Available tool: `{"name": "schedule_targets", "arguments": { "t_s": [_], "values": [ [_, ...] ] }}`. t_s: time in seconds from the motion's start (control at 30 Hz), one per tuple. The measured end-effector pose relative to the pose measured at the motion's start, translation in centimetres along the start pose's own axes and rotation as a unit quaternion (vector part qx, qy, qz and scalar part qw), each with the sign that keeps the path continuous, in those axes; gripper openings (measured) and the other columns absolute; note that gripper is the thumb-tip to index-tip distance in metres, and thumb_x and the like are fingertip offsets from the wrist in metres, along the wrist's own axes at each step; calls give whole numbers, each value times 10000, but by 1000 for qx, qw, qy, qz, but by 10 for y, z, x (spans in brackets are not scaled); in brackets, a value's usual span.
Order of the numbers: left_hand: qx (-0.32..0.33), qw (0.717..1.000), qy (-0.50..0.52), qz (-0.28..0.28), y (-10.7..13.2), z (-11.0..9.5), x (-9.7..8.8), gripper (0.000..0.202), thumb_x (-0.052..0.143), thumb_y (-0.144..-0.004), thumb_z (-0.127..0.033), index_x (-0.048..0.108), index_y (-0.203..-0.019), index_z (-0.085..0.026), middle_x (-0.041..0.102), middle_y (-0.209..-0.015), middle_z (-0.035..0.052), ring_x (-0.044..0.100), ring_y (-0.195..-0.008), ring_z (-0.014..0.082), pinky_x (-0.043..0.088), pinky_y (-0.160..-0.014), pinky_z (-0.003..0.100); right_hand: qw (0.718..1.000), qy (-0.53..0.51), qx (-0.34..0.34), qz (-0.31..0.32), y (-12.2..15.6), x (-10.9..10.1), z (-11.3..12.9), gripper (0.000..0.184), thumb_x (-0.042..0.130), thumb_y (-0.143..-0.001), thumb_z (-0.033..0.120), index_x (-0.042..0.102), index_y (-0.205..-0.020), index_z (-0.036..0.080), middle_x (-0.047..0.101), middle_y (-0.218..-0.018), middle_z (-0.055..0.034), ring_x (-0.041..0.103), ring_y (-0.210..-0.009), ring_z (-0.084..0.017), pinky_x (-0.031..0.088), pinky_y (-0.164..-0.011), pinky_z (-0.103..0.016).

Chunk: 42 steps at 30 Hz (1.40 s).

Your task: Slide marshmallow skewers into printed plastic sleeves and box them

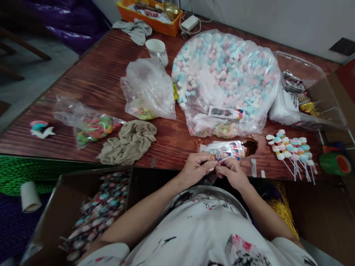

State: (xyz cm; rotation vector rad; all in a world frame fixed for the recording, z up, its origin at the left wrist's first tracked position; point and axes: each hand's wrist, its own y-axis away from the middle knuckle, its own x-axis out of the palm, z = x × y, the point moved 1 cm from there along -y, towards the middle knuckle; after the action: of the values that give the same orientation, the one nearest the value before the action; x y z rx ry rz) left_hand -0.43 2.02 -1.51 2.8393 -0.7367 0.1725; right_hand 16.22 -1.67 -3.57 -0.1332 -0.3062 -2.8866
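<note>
My left hand [197, 167] and my right hand [232, 172] meet at the table's front edge, fingers closed in a pinch. Between the fingertips shows a small pink candy piece [220, 162], and a thin white stick [226, 158] juts out by my right hand. Fingers hide most of both. Just beyond lie printed clear packets [226, 148] and a bundle of brown-gold twist ties [251, 145]. To the right, several marshmallow skewers [291, 149] on white sticks rest in a pile.
A big bag of pastel marshmallows [227, 66] fills the table's middle. Around it are bags of gummy candy [95, 129], a crumpled cloth [129, 142], a mug [157, 51], a clear bin [307, 88] and a green tape roll [335, 163]. Below left, a box [69, 207] holds many wrapped pieces.
</note>
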Motion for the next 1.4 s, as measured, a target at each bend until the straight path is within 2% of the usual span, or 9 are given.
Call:
{"name": "schedule_targets", "arguments": {
  "t_s": [0.13,0.23,0.3,0.37,0.53,0.7,1.13,1.3,1.4],
  "values": [
    [-163,978,41,123,7,-8,-5,330,729,-726,-388,612,-560,-128,496,-449,-33,351,-337,35,228,-307,147,955,218,-114,167,3,-11,14,172,502,-898,310,536,-790,180,524,-625,29,470,-541,-101,401,-499,-221],
    [-297,929,61,213,14,-5,-6,196,778,-623,-288,670,-572,-131,595,-461,-4,443,-321,73,327,-277,151,785,461,-361,203,15,-7,32,130,459,-893,185,572,-832,164,578,-727,-44,508,-658,-154,445,-604,-300],
    [-356,892,102,260,19,1,-5,130,786,-563,-231,700,-581,-135,639,-491,14,504,-338,103,426,-295,179,673,522,-482,204,24,-3,41,131,474,-873,134,599,-836,148,579,-725,-63,507,-675,-171,453,-636,-339],
    [-379,867,140,293,22,8,-4,99,782,-558,-203,716,-591,-136,654,-500,25,534,-347,119,474,-312,197,635,522,-536,193,30,-1,45,131,497,-866,113,625,-868,139,587,-724,-66,514,-687,-175,463,-650,-354],
    [-370,843,174,349,24,17,0,87,800,-573,-158,726,-616,-141,672,-519,28,551,-356,134,498,-312,211,679,446,-544,210,33,-3,36,246,561,-862,126,619,-1100,154,624,-770,-59,576,-760,-183,493,-657,-351],
    [-354,846,147,369,21,10,4,123,831,-572,-192,717,-589,-151,634,-473,7,506,-329,109,466,-292,183,716,423,-521,192,31,-2,34,114,542,-874,130,622,-926,193,647,-766,-42,595,-721,-146,500,-630,-287],
    [-298,855,62,421,16,-17,1,143,853,-579,-236,781,-680,-166,668,-537,43,516,-359,131,412,-271,205,717,371,-557,194,37,3,27,221,423,-907,230,605,-1011,160,722,-856,-114,677,-707,-160,519,-593,-298],
    [-305,863,68,396,17,-14,-3,122,829,-619,-245,755,-658,-157,653,-509,19,517,-350,106,423,-288,169,808,322,-446,210,39,1,27,324,524,-831,187,569,-1149,150,708,-1100,-183,708,-947,-192,557,-717,-308],
    [-297,861,69,408,16,-8,-2,157,844,-599,-239,737,-654,-138,639,-490,6,533,-353,106,455,-310,168,828,281,-433,218,39,3,30,273,517,-847,174,579,-1113,155,717,-1059,-168,707,-923,-168,557,-716,-274]
  ]
}}
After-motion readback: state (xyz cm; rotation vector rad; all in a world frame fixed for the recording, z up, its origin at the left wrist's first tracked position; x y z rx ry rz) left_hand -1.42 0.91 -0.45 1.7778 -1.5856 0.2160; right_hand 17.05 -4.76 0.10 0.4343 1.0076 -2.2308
